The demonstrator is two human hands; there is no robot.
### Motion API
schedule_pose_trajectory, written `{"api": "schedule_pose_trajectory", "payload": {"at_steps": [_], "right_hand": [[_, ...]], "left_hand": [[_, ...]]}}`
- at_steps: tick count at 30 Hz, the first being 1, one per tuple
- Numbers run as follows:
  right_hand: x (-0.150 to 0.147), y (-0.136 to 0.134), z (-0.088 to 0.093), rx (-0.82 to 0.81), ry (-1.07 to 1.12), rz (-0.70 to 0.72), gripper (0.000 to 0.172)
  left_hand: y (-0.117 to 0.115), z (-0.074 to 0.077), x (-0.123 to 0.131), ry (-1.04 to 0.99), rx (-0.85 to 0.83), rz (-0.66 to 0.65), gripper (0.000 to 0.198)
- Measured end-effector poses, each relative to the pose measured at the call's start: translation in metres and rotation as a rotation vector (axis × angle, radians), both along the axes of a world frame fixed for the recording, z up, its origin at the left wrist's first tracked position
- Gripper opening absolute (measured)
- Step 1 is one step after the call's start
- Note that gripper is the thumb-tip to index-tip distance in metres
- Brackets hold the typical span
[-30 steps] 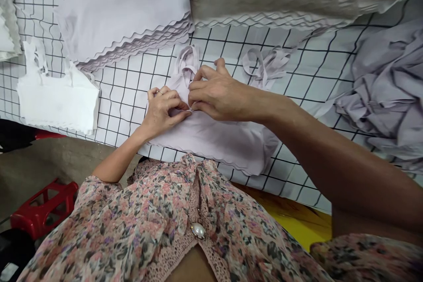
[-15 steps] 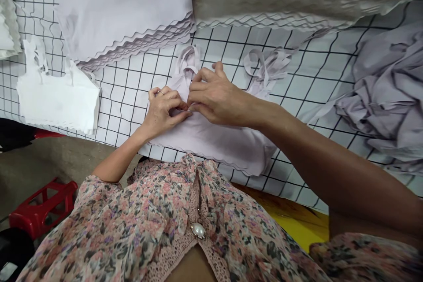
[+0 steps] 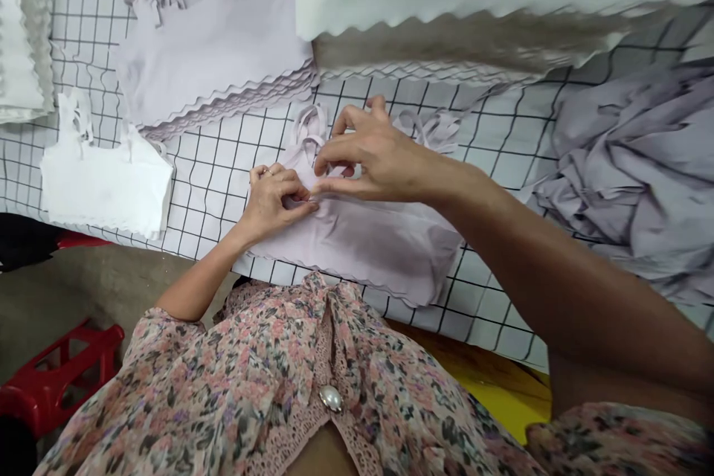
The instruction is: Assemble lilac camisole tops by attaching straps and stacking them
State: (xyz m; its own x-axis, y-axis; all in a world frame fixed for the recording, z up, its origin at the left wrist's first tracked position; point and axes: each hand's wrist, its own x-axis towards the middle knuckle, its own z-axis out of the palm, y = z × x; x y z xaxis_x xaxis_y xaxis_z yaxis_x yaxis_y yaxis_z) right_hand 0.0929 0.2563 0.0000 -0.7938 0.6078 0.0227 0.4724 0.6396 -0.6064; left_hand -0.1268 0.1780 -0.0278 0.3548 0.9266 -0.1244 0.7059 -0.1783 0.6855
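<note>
Garment: lilac camisole (image 3: 357,242), scalloped hem, flat on grid-lined table (image 3: 212,160), at centre of view.
Left hand (image 3: 273,201): fingertips pinched on camisole front.
Right hand (image 3: 373,156): fingers spread, thumb tip just beside left fingertips; pinch unclear.
Surface: stacked lilac panels (image 3: 212,52) at 11 o'clock, white top (image 3: 105,190) at 9 o'clock, crumpled lilac cloth (image 3: 630,178) at 3 o'clock.
Room: red plastic stool (image 3: 56,379) at 7 o'clock, on concrete floor (image 3: 94,290).

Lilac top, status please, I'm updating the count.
Left hand pinching the lilac top at the neckline; right hand right beside it. Top flat on grid sheet. Stack of lilac pieces beyond, not blocking.
</note>
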Motion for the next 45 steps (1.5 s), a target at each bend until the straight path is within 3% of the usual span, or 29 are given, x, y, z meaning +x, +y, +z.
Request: {"api": "schedule_pose_trajectory", "payload": {"at_steps": [4, 7, 10, 16, 19, 23, 26, 29, 32, 36, 40, 45], "right_hand": [[-0.002, 0.042, 0.025, 0.045, -0.080, 0.013, 0.053], [-0.008, 0.058, 0.031, 0.125, -0.080, -0.010, 0.053], [-0.016, 0.061, 0.024, 0.180, -0.076, -0.027, 0.050], [-0.021, 0.056, -0.006, 0.166, 0.015, -0.121, 0.037], [-0.005, 0.031, -0.014, 0.188, 0.110, -0.249, 0.039], [0.028, -0.044, -0.020, 0.313, 0.206, -0.398, 0.037], [0.052, -0.098, -0.027, 0.376, 0.131, -0.429, 0.031], [0.074, -0.120, -0.036, 0.386, 0.149, -0.532, 0.026], [0.088, -0.114, -0.041, 0.385, 0.249, -0.681, 0.023], [0.091, -0.086, -0.044, 0.401, 0.252, -0.809, 0.025], [0.078, -0.048, -0.048, 0.325, 0.103, -0.906, 0.030], [0.065, -0.015, -0.049, 0.184, -0.072, -0.922, 0.017]], "left_hand": [[0.003, 0.000, -0.003, 0.008, -0.029, -0.009, 0.023], [0.003, -0.001, -0.006, 0.001, -0.039, -0.019, 0.023], [0.003, -0.001, -0.007, -0.001, -0.032, -0.012, 0.023], [0.003, -0.003, -0.008, 0.007, -0.027, -0.005, 0.024], [-0.002, -0.001, -0.008, -0.001, 0.061, 0.068, 0.024], [-0.004, 0.010, -0.011, 0.015, 0.330, 0.188, 0.040], [0.014, 0.022, -0.008, 0.008, 0.391, 0.103, 0.024], [0.046, 0.027, 0.009, -0.018, 0.333, -0.056, 0.014], [0.078, 0.025, 0.039, -0.061, 0.268, -0.190, 0.010], [0.105, 0.016, 0.076, -0.101, 0.179, -0.284, 0.010], [0.125, 0.004, 0.096, -0.019, 0.210, -0.191, 0.014], [0.143, -0.001, 0.102, 0.007, 0.133, -0.078, 0.024]]}}
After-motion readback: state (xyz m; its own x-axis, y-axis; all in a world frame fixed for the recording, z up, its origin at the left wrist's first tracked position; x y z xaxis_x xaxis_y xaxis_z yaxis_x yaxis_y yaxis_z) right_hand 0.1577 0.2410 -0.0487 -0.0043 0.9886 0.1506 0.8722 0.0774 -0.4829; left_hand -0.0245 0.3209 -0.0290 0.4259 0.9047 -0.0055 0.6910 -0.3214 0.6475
